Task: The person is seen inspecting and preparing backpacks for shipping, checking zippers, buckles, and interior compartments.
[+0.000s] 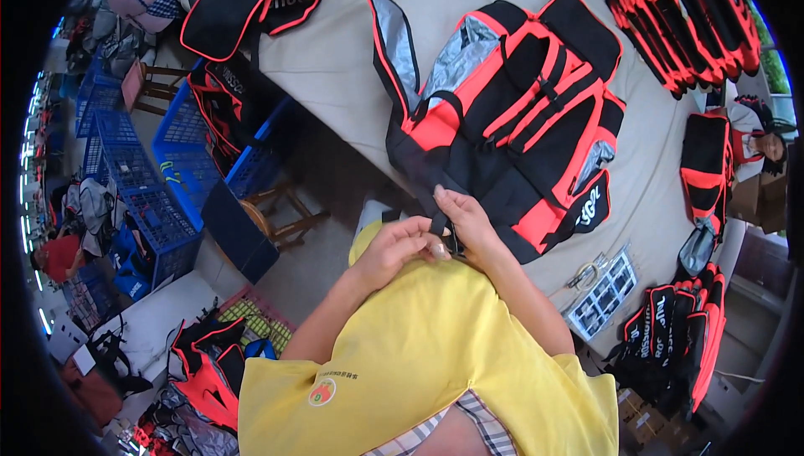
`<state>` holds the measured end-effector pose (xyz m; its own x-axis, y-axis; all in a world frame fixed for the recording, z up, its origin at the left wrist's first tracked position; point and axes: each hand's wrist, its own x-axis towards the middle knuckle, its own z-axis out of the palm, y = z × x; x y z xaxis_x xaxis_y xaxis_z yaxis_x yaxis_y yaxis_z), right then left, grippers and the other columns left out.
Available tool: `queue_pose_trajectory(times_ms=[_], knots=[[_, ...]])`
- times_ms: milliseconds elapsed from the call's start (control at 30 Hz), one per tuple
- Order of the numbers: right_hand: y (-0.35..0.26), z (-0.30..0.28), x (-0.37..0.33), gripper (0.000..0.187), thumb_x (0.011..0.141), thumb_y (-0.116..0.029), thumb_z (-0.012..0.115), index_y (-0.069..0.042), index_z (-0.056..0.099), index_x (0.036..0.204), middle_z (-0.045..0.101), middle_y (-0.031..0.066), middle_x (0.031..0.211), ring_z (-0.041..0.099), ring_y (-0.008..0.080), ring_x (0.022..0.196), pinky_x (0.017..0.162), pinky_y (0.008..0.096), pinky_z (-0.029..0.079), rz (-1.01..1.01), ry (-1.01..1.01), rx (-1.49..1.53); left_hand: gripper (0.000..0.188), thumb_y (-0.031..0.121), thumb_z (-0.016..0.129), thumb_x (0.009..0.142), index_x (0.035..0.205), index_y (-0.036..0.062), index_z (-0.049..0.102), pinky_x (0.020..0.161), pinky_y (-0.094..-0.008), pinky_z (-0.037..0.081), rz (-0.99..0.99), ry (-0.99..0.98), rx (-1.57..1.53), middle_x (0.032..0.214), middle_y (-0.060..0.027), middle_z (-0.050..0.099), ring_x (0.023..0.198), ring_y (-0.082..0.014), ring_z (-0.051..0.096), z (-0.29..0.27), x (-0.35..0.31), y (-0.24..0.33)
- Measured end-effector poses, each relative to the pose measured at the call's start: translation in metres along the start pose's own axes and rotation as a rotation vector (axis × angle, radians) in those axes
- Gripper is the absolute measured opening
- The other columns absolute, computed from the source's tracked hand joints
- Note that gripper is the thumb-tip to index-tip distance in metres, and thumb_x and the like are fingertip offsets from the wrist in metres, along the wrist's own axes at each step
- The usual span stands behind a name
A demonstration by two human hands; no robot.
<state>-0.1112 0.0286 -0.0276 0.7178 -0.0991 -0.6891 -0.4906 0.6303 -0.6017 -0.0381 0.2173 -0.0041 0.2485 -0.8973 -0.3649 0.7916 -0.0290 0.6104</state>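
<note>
Strap (439, 221) partly hidden mid-frame. Right hand (471, 220): fingers clamped on it; left hand (390, 251): can't tell. Bag (523, 125) just up-right of fingers.

White lettering (590, 211) on red-black bag (512, 125)

The backpack (519, 113) is matt cloth, black and coral. Its lining (461, 56) is silver, foil-like, glossy and creased. The strap (439, 220) appears to be matt webbing. The bench (335, 62) carries a pale, matt, lightly wrinkled cloth covering. The crate (138, 180) is blue plastic; the stool (258, 220), wood. The shirt (402, 330) is matt yellow cloth.
</note>
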Motion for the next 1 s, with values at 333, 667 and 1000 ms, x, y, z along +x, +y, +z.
queue_pose_trajectory(times_ms=[333, 667, 1000], knots=[[-0.010, -0.035, -0.024, 0.046, 0.112, -0.038, 0.051, -0.004, 0.052, 0.143, 0.067, 0.0120, 0.122, 0.068, 0.0177, 0.101, 0.079, 0.0297, 0.058, -0.249, 0.225, 0.118, 0.073, 0.006, 0.043, 0.107, 0.170, 0.0210, 0.012, 0.101, -0.0371, 0.052, 0.131, -0.075, 0.071, 0.128, -0.0170, 0.064, 0.114, -0.0262, 0.068, 0.009, 0.022, 0.024], [-0.021, -0.011, -0.031, 0.051, 0.075, -0.002, 0.078, -0.013, 0.070, 0.123, 0.064, 0.0097, 0.133, 0.067, 0.0324, 0.113, 0.089, 0.0406, 0.058, -0.923, 0.369, -1.105, 0.023, 0.013, 0.059, 0.105, 0.112, -0.0052, 0.072, 0.085, -0.0265, 0.054, -0.035, 0.076, 0.539, 0.097, -0.0056, 0.075, 0.091, -0.0127, 0.070, 0.002, 0.037, 0.035], [0.014, -0.031, -0.055, 0.035, 0.086, -0.018, 0.075, -0.014, 0.071, 0.120, 0.067, 0.0073, 0.116, 0.072, 0.0328, 0.096, 0.078, 0.0437, 0.060, -0.790, 0.366, -0.945, 0.019, 0.010, 0.054, 0.106, 0.100, -0.0014, 0.068, 0.082, -0.0275, 0.051, -0.029, 0.126, 0.431, 0.094, -0.0074, 0.073, 0.085, -0.0117, 0.065, 0.027, 0.048, 0.019]])
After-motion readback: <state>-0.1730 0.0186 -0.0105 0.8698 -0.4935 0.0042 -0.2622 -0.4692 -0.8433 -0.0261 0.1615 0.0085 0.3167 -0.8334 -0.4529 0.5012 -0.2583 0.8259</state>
